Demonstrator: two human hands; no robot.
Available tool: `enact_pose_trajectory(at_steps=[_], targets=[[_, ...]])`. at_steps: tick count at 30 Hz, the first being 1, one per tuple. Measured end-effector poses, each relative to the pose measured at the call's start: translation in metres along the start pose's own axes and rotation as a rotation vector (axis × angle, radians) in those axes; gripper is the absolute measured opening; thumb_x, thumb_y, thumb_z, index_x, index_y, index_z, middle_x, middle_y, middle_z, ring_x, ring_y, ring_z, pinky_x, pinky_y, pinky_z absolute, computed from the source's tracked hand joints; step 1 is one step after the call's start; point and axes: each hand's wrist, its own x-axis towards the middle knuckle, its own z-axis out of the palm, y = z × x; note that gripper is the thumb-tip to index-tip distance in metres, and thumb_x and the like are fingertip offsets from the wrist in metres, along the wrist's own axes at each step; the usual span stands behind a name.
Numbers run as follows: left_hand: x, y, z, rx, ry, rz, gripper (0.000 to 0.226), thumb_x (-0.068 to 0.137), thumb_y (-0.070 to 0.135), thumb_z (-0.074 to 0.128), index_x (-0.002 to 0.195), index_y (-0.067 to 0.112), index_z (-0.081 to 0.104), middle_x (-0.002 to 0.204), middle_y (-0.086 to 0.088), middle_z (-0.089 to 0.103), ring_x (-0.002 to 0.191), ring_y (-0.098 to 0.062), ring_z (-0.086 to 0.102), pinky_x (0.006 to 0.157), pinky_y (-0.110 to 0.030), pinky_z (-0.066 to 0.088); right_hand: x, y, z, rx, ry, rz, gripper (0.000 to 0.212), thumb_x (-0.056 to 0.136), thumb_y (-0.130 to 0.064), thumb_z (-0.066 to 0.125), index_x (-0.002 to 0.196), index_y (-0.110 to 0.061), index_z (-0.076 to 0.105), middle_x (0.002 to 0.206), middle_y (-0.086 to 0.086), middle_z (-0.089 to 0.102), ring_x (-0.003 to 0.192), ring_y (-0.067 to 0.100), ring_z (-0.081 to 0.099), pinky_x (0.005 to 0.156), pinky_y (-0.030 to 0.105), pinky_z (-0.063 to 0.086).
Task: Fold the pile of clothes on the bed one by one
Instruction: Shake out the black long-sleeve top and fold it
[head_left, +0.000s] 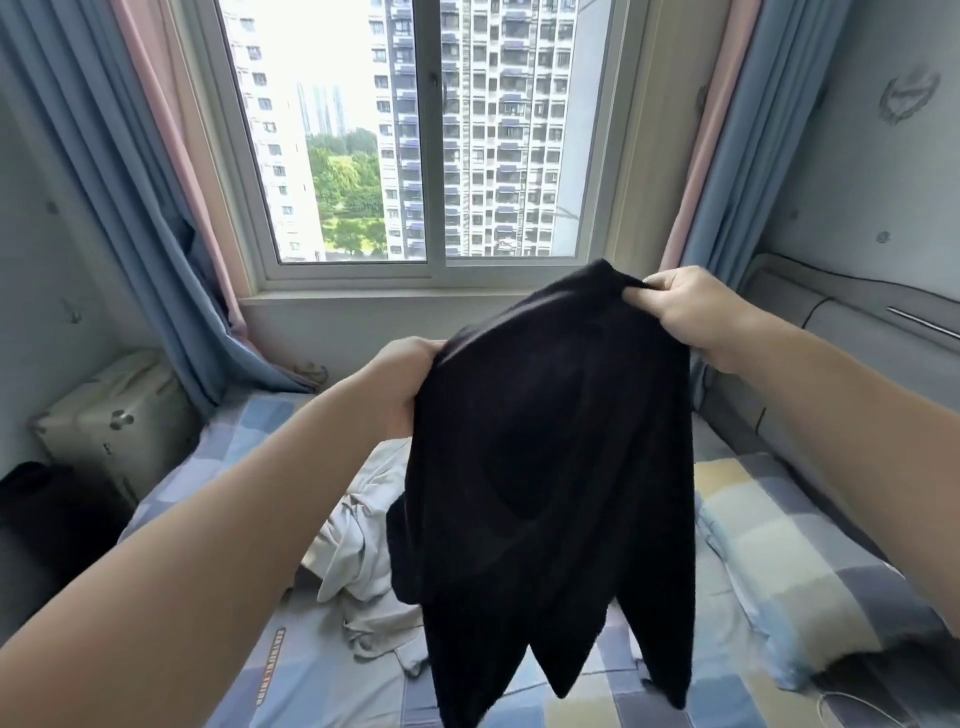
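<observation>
A black garment (550, 467) hangs in the air over the bed, held up by its top edge. My left hand (402, 382) grips the garment's left upper edge. My right hand (680, 306) pinches its right upper corner, a little higher than the left. The cloth drapes down in folds, and its lower points dangle just above the checked bedsheet (249, 447). A crumpled pale cream garment (363, 551) lies on the bed below and to the left, partly hidden behind the black one.
A checked pillow (795, 561) lies at the right by the grey headboard (810, 322). A cream suitcase (104, 421) stands left of the bed beside a dark object (47, 514). Window and blue-pink curtains are straight ahead.
</observation>
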Motion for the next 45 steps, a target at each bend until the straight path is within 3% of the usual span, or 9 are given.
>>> enact_pose_trajectory(at_steps=[4,7,13,17,21,26,33,40,45], targets=[[-0.010,0.015,0.014,-0.016,-0.067,0.006,0.044,0.102,0.013,0.042,0.063,0.008,0.062,0.056,-0.004,0.058,0.049,-0.015,0.058,0.056,-0.026,0.048,-0.025,0.001,0.022,-0.154,-0.123,-0.185,0.048,0.090,-0.028,0.073,0.133,-0.026,0.051,0.128,-0.002,0.060,0.117,0.016,0.059,0.100,0.039,0.051],[-0.023,0.026,0.025,0.060,-0.164,0.018,0.030,0.102,0.023,0.052,0.092,0.001,0.070,0.089,-0.015,0.073,0.081,-0.026,0.071,0.081,-0.036,0.057,-0.060,-0.005,0.064,0.122,-0.484,-0.236,0.093,0.083,-0.027,0.082,0.153,-0.042,0.022,0.138,-0.027,0.043,0.121,-0.010,0.049,0.098,0.020,0.047],[-0.017,0.042,-0.001,0.151,-0.036,0.120,0.022,0.095,0.030,0.067,0.094,0.008,0.073,0.088,-0.011,0.074,0.074,-0.020,0.072,0.063,-0.029,0.058,-0.049,0.009,0.111,0.357,-0.307,-0.213,0.026,0.094,0.012,0.056,0.100,-0.009,0.070,0.080,-0.004,0.075,0.073,0.009,0.071,0.065,0.019,0.055],[0.007,0.023,-0.035,0.611,0.234,0.389,0.018,0.093,0.034,0.071,0.098,0.017,0.069,0.098,-0.005,0.071,0.087,-0.019,0.067,0.078,-0.034,0.057,-0.039,-0.014,0.085,0.391,-0.313,-0.187,0.018,0.095,-0.001,0.061,0.106,-0.015,0.067,0.075,0.010,0.070,0.061,0.023,0.064,0.054,0.028,0.053],[0.011,-0.014,-0.025,0.603,0.212,0.547,0.017,0.095,0.040,0.066,0.091,0.023,0.064,0.091,0.000,0.069,0.084,-0.017,0.066,0.081,-0.037,0.053,-0.035,-0.048,0.078,0.157,-0.334,-0.264,0.005,0.092,-0.009,0.067,0.095,-0.010,0.071,0.085,0.021,0.070,0.069,0.027,0.064,0.066,0.038,0.055],[-0.011,-0.044,0.007,0.531,0.081,0.654,0.043,0.082,0.061,0.060,0.082,0.018,0.058,0.078,-0.009,0.063,0.070,-0.024,0.060,0.071,-0.044,0.050,-0.022,-0.064,0.073,-0.002,-0.158,-0.240,0.026,0.093,-0.029,0.070,0.081,-0.006,0.068,0.069,0.012,0.053,0.062,0.021,0.050,0.060,0.032,0.041],[0.014,-0.071,0.021,0.751,0.116,0.498,0.030,0.083,0.000,0.048,0.099,0.020,0.062,0.091,0.006,0.069,0.086,-0.014,0.063,0.065,-0.022,0.047,-0.015,-0.074,0.055,0.021,-0.063,-0.283,0.027,0.093,-0.030,0.070,0.084,-0.005,0.072,0.072,0.014,0.062,0.066,0.019,0.061,0.062,0.030,0.048],[0.047,-0.046,-0.032,0.814,0.282,0.500,0.019,0.089,0.004,0.063,0.085,0.023,0.063,0.082,0.003,0.068,0.078,-0.020,0.062,0.068,-0.027,0.043,-0.001,-0.018,0.009,-0.317,0.102,-0.270,0.027,0.101,-0.026,0.059,0.087,-0.003,0.065,0.076,0.006,0.058,0.069,0.015,0.054,0.069,0.032,0.043],[0.052,-0.016,-0.036,0.640,0.225,0.538,0.017,0.094,0.011,0.061,0.085,0.023,0.068,0.073,0.003,0.070,0.061,-0.018,0.057,0.060,-0.030,0.047,0.000,0.031,0.022,-0.092,0.021,-0.110,0.029,0.103,-0.031,0.055,0.091,-0.005,0.053,0.062,0.003,0.044,0.050,0.008,0.040,0.054,0.028,0.035]])
